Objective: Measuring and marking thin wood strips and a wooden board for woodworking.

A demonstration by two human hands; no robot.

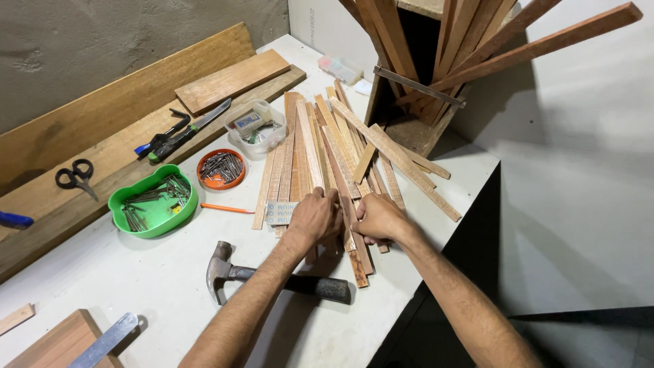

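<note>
A fan of thin wooden slats [320,146] lies on the white table [136,272]. My left hand [315,217] and my right hand [377,217] both close on the near ends of the slats, side by side, with a darker slat [356,255] running out between them toward me. A claw hammer [272,276] lies on the table just under my left forearm. A small pale sanding pad [279,212] sits beside my left hand.
A green tray of nails [153,200], an orange dish of nails [221,168], a clear tub [257,127], an orange pencil [227,208], a knife [191,129], scissors [76,176] and planks [136,88] lie to the left. Long sticks stand in a wooden box [409,116]. The table edge [449,225] drops off at right.
</note>
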